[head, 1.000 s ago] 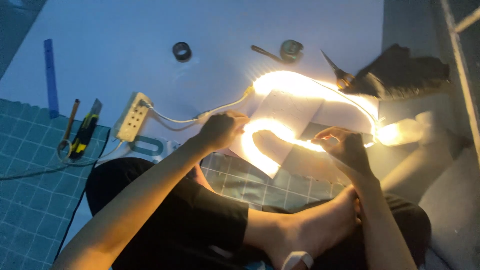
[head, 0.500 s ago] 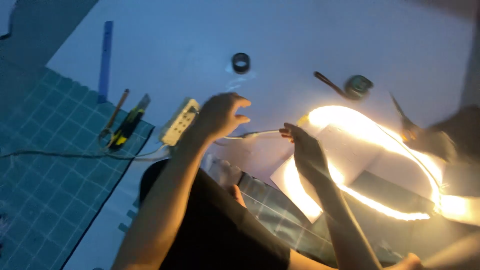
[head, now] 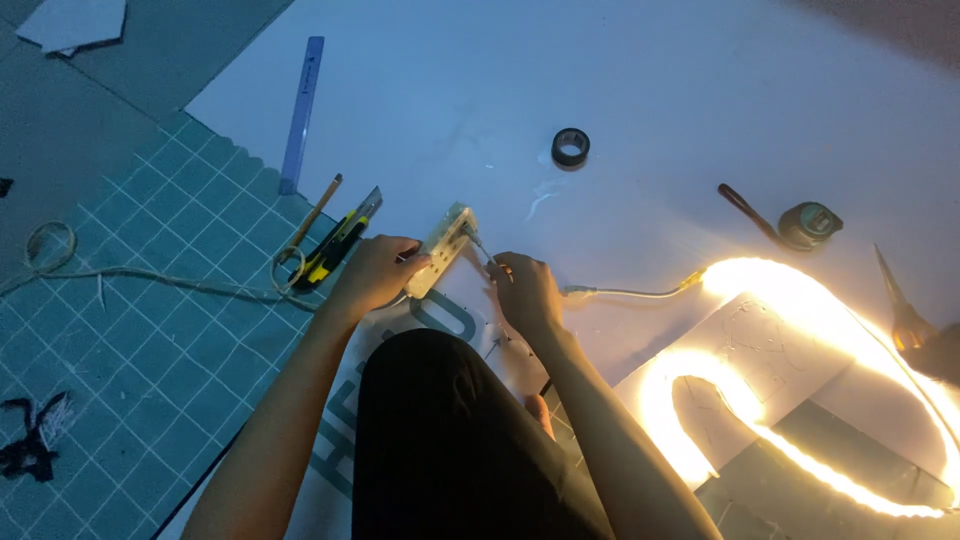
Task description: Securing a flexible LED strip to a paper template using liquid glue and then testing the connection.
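Two hands meet at a white power strip [head: 441, 250] that lies slantwise on the white sheet [head: 640, 90], just past the person's black-clad knee [head: 440, 440]. The left hand [head: 372, 276] is curled round the strip's near end, fingers wrapped over its side and thumb pressed on top, holding it firmly. The right hand [head: 524, 292] sits just to the right of the strip; its fingertips are pinched together on a thin plug or wire end [head: 480, 250] that reaches up to the strip's far end. Whether the plug is seated in a socket cannot be told.

From the right hand a pale cable [head: 625, 292] runs rightward across the sheet to a glowing LED strip [head: 800, 300], which loops in a bright warm curve over a flat board [head: 770, 350] at lower right.

Left of the strip, on the green cutting mat [head: 130, 330], lie a yellow-and-black utility knife [head: 340, 240], a pencil [head: 318, 208] and a pair of scissors [head: 290, 268], close beside the left hand. A pale cord [head: 170, 282] trails from there toward the left edge, ending in a small coil. A blue ruler [head: 301, 112] lies farther up, across the mat's edge.

Beyond the hands, well apart from them, a roll of black tape [head: 570, 147] rests on the sheet. To the right sit a dark-handled tool [head: 745, 210] and a round tape measure [head: 810, 222], and a pointed tool [head: 900, 310] lies near the right edge.
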